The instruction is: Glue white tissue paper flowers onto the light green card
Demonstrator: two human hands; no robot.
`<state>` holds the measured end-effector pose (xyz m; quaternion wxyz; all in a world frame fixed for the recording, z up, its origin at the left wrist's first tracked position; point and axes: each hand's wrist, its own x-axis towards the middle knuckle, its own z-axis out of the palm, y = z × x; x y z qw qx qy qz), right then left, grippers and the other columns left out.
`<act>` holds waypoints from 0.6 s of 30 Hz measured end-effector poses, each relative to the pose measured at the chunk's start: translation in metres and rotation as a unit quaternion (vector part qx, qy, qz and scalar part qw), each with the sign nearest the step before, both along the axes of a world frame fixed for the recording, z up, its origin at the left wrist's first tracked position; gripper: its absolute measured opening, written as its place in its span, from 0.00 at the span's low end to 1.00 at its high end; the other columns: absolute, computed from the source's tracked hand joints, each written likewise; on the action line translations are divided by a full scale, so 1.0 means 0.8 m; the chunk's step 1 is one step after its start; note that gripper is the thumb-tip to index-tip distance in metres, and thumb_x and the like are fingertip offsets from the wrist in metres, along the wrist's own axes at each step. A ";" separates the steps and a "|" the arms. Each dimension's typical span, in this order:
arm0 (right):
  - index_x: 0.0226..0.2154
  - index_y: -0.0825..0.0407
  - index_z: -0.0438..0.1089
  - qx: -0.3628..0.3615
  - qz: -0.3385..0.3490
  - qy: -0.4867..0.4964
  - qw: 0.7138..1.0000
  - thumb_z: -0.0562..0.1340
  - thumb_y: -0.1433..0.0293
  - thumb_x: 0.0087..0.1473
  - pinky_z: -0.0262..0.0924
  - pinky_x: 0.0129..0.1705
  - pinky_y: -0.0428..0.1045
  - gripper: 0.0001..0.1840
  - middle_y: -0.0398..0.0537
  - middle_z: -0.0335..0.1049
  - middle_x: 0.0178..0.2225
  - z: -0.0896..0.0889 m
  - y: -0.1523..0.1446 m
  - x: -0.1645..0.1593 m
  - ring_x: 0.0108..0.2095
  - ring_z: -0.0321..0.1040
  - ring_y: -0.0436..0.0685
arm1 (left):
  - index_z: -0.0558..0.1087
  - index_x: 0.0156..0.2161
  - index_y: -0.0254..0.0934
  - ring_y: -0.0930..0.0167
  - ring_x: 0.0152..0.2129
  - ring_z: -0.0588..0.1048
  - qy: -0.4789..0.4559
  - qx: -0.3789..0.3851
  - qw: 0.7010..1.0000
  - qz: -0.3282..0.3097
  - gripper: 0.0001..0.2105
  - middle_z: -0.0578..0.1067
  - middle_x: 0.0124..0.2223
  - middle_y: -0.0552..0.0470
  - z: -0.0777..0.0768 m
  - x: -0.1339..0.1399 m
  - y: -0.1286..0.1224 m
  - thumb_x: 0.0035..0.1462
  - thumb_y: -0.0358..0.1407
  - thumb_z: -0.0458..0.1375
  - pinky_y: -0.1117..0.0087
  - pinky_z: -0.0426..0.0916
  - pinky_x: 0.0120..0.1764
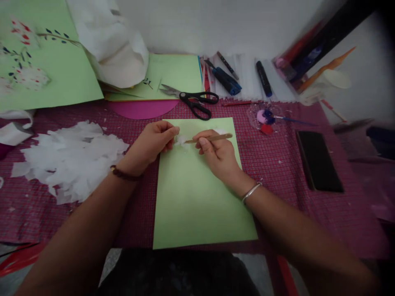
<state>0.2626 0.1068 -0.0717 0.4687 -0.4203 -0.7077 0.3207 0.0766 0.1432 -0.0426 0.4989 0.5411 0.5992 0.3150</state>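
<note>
The right hand (216, 153) is gripping a wooden stick (216, 137), its tip sitting at a white tuft (180, 139) on the green sheet (202, 201); the left hand (159, 139) is pinching narrowly beside it, whether on anything I can't tell from here. I'm thinking the tuft could be tearing or shifting if the stick is pressing too hard, and the white pieces (72, 158) scattering if the left forearm (95, 205) is swinging outward.
</note>
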 end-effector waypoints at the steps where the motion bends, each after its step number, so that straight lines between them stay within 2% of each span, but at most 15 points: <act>1: 0.37 0.52 0.70 -0.016 -0.002 0.010 1.000 0.53 0.61 0.65 0.61 0.30 0.47 0.15 0.43 0.70 0.30 -0.001 0.001 0.000 0.27 0.65 0.48 | 0.66 0.24 0.36 0.80 0.13 0.61 -0.007 -0.003 1.000 0.001 0.10 0.65 0.18 0.58 -0.001 -0.001 0.001 0.55 0.34 0.57 0.77 0.52 0.17; 5: 0.37 0.51 0.69 -0.089 -0.007 0.086 0.992 0.54 0.60 0.64 0.61 0.27 0.46 0.14 0.41 0.68 0.27 -0.003 0.004 -0.004 0.25 0.65 0.47 | 0.66 0.25 0.37 0.79 0.12 0.60 -0.022 -0.013 1.000 -0.015 0.08 0.65 0.16 0.58 -0.002 -0.003 0.003 0.54 0.34 0.57 0.76 0.51 0.17; 9: 0.35 0.51 0.70 -0.123 -0.023 0.131 0.983 0.56 0.59 0.63 0.63 0.27 0.45 0.13 0.40 0.68 0.28 -0.003 0.004 -0.005 0.24 0.66 0.46 | 0.66 0.25 0.37 0.78 0.12 0.60 -0.023 -0.013 0.999 -0.023 0.08 0.65 0.17 0.58 -0.001 -0.005 0.003 0.53 0.35 0.58 0.75 0.50 0.17; 14: 0.36 0.50 0.70 -0.110 -0.081 0.182 0.974 0.56 0.59 0.63 0.64 0.28 0.45 0.13 0.40 0.68 0.28 -0.001 0.001 0.001 0.25 0.66 0.46 | 0.69 0.30 0.37 0.77 0.15 0.62 -0.026 -0.016 0.998 -0.050 0.02 0.66 0.19 0.58 -0.002 -0.015 0.003 0.51 0.32 0.58 0.75 0.53 0.18; 18: 0.34 0.50 0.69 -0.097 -0.076 0.181 0.976 0.55 0.59 0.63 0.64 0.29 0.46 0.13 0.40 0.67 0.26 0.002 -0.003 0.003 0.25 0.66 0.47 | 0.72 0.39 0.36 0.77 0.20 0.64 0.014 0.054 0.991 -0.125 0.11 0.67 0.25 0.57 -0.002 -0.025 0.002 0.48 0.30 0.59 0.75 0.57 0.23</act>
